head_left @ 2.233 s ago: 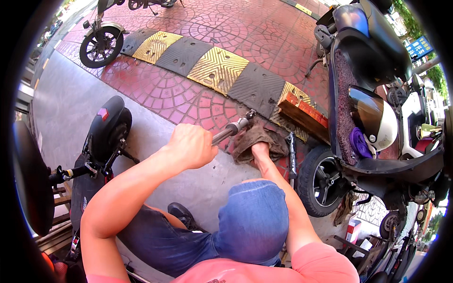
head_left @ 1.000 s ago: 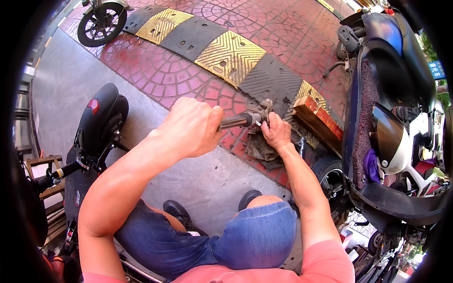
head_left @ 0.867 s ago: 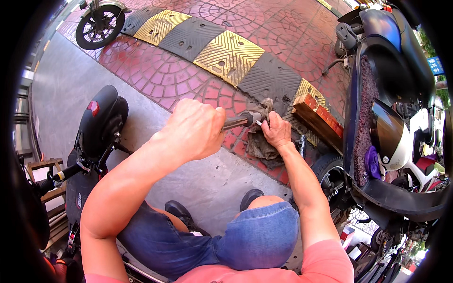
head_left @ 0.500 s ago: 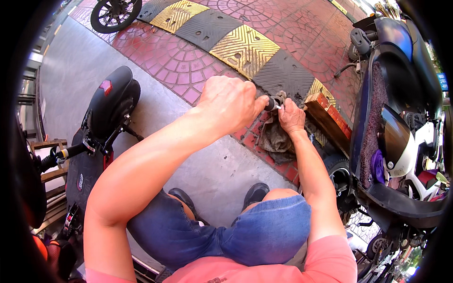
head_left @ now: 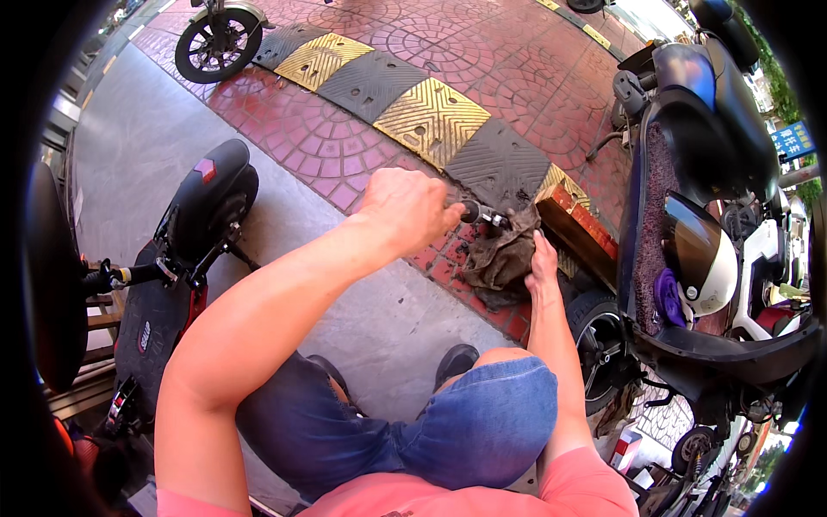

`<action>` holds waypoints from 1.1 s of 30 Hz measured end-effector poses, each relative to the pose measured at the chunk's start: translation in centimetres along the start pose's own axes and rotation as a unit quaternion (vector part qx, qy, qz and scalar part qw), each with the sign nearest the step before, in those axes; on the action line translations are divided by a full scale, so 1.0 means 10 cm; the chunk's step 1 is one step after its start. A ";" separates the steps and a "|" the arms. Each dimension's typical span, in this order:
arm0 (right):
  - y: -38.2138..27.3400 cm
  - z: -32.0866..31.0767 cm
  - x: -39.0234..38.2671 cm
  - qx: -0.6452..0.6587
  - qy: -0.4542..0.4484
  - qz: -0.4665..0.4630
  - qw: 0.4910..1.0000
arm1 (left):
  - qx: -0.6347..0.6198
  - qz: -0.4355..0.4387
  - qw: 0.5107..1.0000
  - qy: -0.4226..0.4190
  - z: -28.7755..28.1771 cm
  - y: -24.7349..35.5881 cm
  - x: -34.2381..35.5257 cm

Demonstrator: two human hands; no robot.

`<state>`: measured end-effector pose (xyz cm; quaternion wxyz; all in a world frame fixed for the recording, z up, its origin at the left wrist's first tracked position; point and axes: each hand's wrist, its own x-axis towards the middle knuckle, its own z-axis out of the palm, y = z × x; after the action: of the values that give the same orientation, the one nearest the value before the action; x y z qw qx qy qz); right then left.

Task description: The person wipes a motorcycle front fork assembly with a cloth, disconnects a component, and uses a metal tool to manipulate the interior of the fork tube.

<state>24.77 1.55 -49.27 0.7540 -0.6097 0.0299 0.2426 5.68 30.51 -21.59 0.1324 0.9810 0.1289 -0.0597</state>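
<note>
My left hand (head_left: 407,208) is closed in a fist around a short part with a black grip and metal end (head_left: 482,214), which points to the right. Most of that part is hidden by the fist and the cloth. At its metal end hangs a dirty brown rag (head_left: 501,263), bunched and crumpled. My right hand (head_left: 543,261) presses on the rag's right side, with the fingers pointing up along it. The rag's upper fold lies against the metal end.
A worn red-painted wooden beam (head_left: 579,226) lies right of the rag. Beyond runs a black and yellow speed ramp (head_left: 435,121) on red paving. A scooter with a helmet (head_left: 702,254) stands at right; a black electric scooter (head_left: 185,258) is at left.
My right hand has moved from the metal end onto the rag's right side, its fingers now straighter. The rag has risen against the metal end. The view has shifted slightly.
</note>
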 end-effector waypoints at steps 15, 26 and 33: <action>-0.43 0.17 -0.84 0.411 -0.218 0.065 0.883 | -0.172 -0.185 0.954 -0.164 0.11 -0.38 0.04; -1.09 0.53 -0.73 0.459 -0.336 0.020 0.822 | -0.194 -0.179 0.953 -0.151 0.13 -0.43 -0.04; -1.18 0.42 -0.47 0.321 -0.271 -0.038 0.907 | -0.218 -0.162 0.953 -0.132 0.11 -0.41 0.12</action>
<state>24.34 2.30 -35.88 0.8969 -0.2459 -0.1228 0.3466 5.60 34.25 -23.84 0.3473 0.8775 0.2776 -0.1797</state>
